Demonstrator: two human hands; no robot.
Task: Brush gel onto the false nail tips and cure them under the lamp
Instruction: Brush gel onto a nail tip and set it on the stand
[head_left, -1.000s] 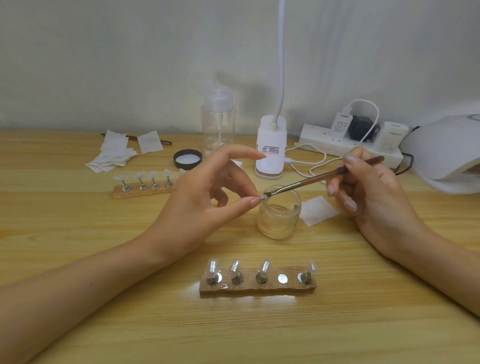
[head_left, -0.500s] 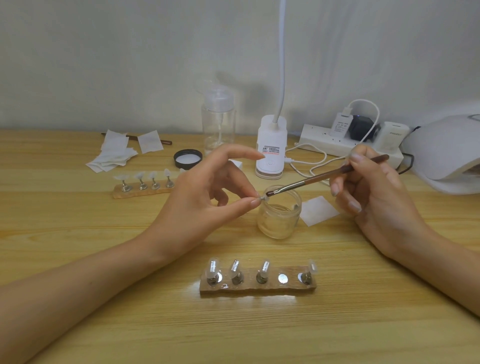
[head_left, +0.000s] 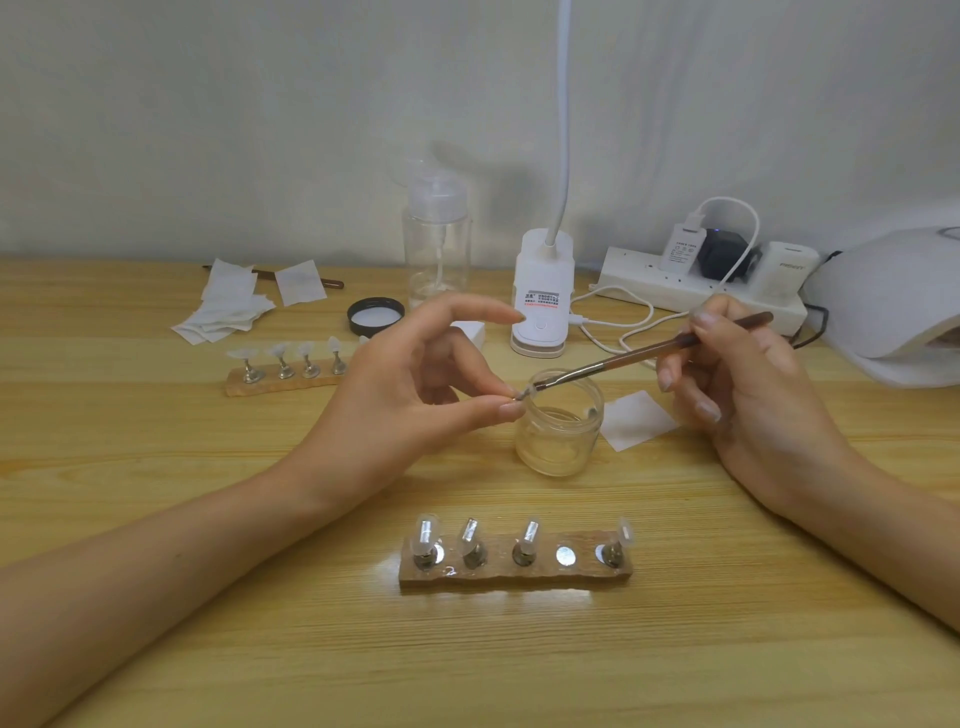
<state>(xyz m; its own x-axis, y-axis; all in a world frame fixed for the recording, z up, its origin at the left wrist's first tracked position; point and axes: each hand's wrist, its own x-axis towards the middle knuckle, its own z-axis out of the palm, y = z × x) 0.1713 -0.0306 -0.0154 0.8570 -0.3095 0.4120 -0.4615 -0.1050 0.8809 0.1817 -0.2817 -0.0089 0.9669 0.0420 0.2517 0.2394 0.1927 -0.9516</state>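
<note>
Wood-grain table (head_left: 156, 597) carries a round clear glass jar (head_left: 560, 426) holding pale gel. Above its rim, the left hand (head_left: 400, 400) pinches a tiny nail tip (head_left: 523, 394); the right hand (head_left: 748, 384) grips a slim brown brush (head_left: 649, 356), bristles touching the tip.

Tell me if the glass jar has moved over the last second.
No. The glass jar sits at the same spot on the table, still directly in front of the white clip lamp base and left of the paper square.
</note>
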